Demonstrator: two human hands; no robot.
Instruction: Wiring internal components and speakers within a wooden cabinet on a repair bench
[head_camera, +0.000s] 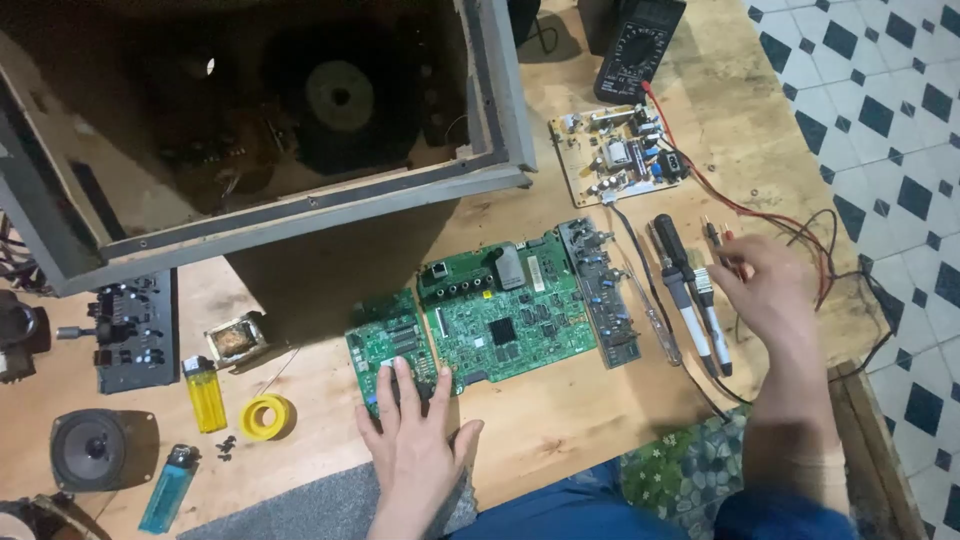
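Inspector: The large circuit board is green with black chips; the small circuit board beside it is the same green. The power board is pale cream with blue and white parts.

Clerk: And the leads?

Inspector: The test leads are red and black. The multimeter is black. The counter is light tan wood.

Clerk: Smaller items?

Inspector: One lighter is yellow, the other lighter translucent blue. The tape roll is yellow. The floor is white tile with dark teal diamonds.

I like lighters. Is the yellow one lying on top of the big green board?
No, the yellow lighter lies on the bare wooden table, left of the big green board.
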